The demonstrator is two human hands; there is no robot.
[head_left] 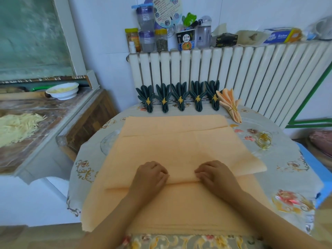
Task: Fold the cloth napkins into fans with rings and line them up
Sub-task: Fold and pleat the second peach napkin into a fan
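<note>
Right, from the head view: both hands sit side by side on the peach napkin [179,146] spread across the table [294,169]. Left hand [150,175] and right hand [213,174] have fingers curled, seemingly pinching a fold at the near edge, though the grip underneath is hidden. Along the far edge, five dark green fans [180,97] stand in a row, a peach fan [230,103] just beside them. Gold rings [264,140] lie to the right.

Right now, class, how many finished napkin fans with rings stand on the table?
6: five dark green fans in a row along the far edge by the radiator, and one peach fan leaning at the row's right end. None seem hidden.
</note>
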